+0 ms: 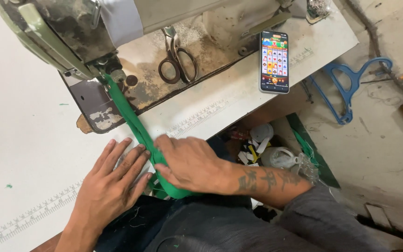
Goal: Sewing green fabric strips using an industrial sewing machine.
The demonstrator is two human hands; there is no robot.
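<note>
A narrow green fabric strip runs from under the needle area of a worn grey-green industrial sewing machine diagonally across the white bench to the bench's near edge. The left hand lies flat with fingers spread, palm down on the bench, its fingertips just beside the strip. The right hand is curled over the strip, pinching it between thumb and fingers where the strip bends down over the bench edge. A pair of dark-handled metal scissors rests on the machine bed, well apart from both hands. A smartphone with a lit colourful screen lies on the bench to the right. A blue plastic clothes hanger lies on the floor.
</note>
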